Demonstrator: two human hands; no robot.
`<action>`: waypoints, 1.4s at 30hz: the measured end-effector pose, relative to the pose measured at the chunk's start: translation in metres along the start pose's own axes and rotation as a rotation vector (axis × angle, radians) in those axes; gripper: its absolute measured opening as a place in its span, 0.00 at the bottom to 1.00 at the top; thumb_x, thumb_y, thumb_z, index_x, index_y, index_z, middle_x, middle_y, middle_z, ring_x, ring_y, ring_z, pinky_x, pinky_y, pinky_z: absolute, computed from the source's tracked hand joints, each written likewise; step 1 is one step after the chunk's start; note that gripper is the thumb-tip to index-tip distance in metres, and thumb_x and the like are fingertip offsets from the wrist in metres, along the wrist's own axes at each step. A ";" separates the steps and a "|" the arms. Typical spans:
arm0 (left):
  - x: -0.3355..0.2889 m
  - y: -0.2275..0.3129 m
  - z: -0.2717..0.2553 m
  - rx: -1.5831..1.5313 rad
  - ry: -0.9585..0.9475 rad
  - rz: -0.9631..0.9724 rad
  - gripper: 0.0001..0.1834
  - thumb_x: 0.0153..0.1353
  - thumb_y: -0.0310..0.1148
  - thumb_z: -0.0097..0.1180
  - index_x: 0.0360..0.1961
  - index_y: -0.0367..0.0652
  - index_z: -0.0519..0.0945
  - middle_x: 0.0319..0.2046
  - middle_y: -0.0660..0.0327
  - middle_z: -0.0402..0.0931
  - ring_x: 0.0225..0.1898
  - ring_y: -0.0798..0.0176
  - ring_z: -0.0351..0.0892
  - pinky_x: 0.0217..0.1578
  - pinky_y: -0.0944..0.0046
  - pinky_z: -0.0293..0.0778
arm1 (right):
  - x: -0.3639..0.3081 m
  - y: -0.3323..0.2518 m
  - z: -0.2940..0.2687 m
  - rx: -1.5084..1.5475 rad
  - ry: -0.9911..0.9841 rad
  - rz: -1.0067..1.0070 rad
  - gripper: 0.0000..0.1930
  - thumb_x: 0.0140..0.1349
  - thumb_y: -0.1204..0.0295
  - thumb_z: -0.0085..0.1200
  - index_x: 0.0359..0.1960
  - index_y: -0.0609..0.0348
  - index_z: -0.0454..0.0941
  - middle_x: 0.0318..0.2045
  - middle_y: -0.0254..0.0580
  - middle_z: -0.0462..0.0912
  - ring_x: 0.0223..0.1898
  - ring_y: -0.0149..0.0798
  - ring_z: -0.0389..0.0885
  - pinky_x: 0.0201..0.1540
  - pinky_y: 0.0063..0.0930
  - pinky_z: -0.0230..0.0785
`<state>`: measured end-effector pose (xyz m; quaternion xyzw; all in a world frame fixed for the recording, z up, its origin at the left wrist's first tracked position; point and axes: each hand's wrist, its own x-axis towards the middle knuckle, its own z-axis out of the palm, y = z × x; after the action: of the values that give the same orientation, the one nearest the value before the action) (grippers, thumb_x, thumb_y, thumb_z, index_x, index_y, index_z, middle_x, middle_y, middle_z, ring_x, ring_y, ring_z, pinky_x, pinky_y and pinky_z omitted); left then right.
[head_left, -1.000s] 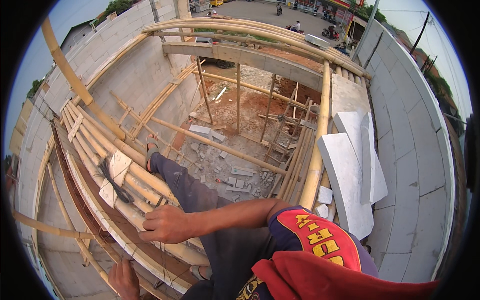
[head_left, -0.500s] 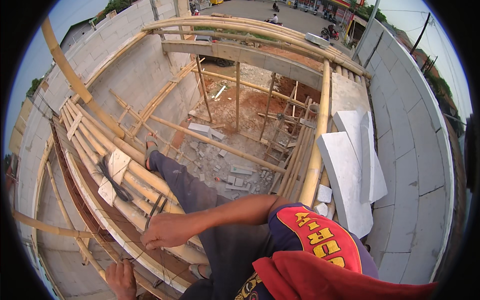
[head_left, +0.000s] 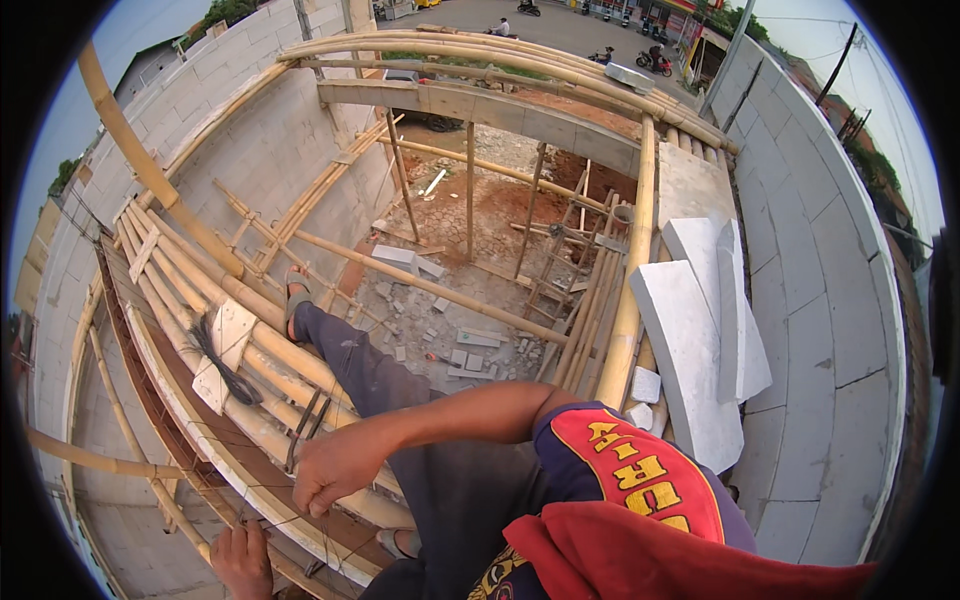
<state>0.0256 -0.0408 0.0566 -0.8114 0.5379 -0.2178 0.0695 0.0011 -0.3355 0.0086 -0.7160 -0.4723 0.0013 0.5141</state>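
My right hand is closed, with its fingertips pinched at a thin dark wire above the edge of a long formwork board. My left hand is lower and further left, its fingers curled at the other end of that wire, beside the steel bars. A dark metal tool with two long handles, like pincers, lies on the bamboo poles just beyond my right hand. Past it, a bundle of black tie wire rests on a pale wooden plate across the poles.
Bamboo poles form the platform under my sandalled feet. An open drop to a rubble-strewn floor lies ahead. At right, pale blocks lean near a block wall. A slanting bamboo pole rises at the left.
My right hand has moved slightly right and down, uncovering more of the pincer-like tool. My left hand stays in nearly the same place.
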 end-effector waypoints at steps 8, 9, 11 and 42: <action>0.005 0.012 -0.005 0.007 0.004 0.054 0.05 0.48 0.25 0.56 0.27 0.41 0.72 0.20 0.59 0.62 0.24 0.55 0.67 0.23 0.55 0.62 | 0.004 0.007 0.009 -0.653 0.236 0.521 0.09 0.65 0.66 0.53 0.31 0.56 0.80 0.24 0.42 0.82 0.27 0.50 0.83 0.26 0.46 0.70; 0.004 0.010 -0.006 0.009 -0.011 0.057 0.05 0.48 0.24 0.56 0.26 0.41 0.71 0.20 0.59 0.62 0.24 0.55 0.67 0.23 0.55 0.62 | 0.002 0.007 0.012 -0.675 0.157 0.488 0.10 0.65 0.65 0.53 0.31 0.56 0.81 0.24 0.42 0.82 0.27 0.50 0.83 0.28 0.45 0.71; 0.003 0.004 -0.005 0.025 -0.008 0.046 0.05 0.48 0.24 0.55 0.26 0.41 0.71 0.19 0.59 0.61 0.23 0.55 0.66 0.23 0.55 0.62 | -0.001 0.006 0.015 -0.711 -0.067 0.481 0.10 0.65 0.65 0.53 0.31 0.56 0.81 0.23 0.41 0.82 0.28 0.49 0.83 0.30 0.43 0.72; -0.027 -0.021 0.011 -0.335 0.117 -0.318 0.05 0.58 0.25 0.53 0.27 0.39 0.71 0.23 0.52 0.67 0.27 0.47 0.68 0.28 0.50 0.63 | -0.022 0.003 -0.015 -0.238 0.129 0.218 0.12 0.58 0.61 0.60 0.27 0.56 0.83 0.21 0.45 0.82 0.27 0.50 0.82 0.30 0.43 0.69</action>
<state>0.0393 -0.0086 0.0466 -0.8722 0.4348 -0.1806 -0.1326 -0.0013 -0.3615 0.0031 -0.8174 -0.3549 -0.0449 0.4516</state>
